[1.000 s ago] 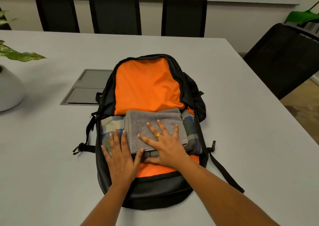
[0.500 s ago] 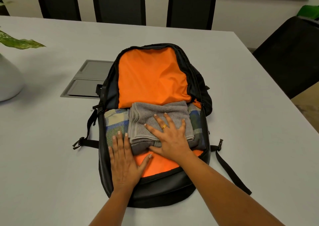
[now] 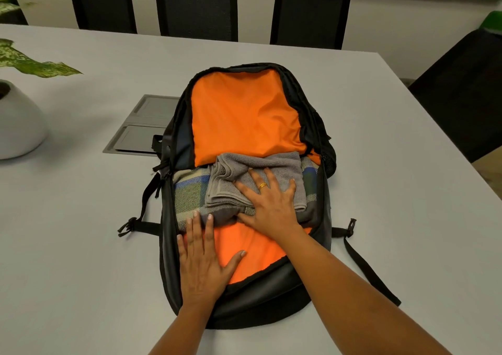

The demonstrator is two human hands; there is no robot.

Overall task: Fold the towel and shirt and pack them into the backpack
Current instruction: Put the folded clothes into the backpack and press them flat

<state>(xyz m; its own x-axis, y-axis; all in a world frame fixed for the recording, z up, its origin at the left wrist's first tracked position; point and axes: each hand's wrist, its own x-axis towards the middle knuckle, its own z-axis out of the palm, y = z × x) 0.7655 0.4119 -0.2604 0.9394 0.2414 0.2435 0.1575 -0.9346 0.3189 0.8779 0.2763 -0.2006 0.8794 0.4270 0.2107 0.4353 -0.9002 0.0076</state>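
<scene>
Head view, the only one: a black backpack with bright orange lining (image 3: 244,115) lies open and flat on the pale grey table (image 3: 81,246), its top end pointing away from the person. The folded plaid shirt in blue, green and cream (image 3: 190,194) sits across the middle of the compartment, and the folded grey terry towel (image 3: 271,164) lies on top of it. Both have their long axis from left to right. The right hand (image 3: 271,205) lies flat on the towel with the fingers spread wide and grips nothing. The left hand (image 3: 202,259) is also flat and wide. It rests on the bare lining nearer to the person, and its fingertips (image 3: 195,215) touch the near edge of the shirt.

Bare lining shows beyond the pile, so I think any further push goes away from the person, and the right hand is the better placed.

The towel and the right hand cover the middle of the shirt. I cannot make out the zip or the closing flap.
</scene>
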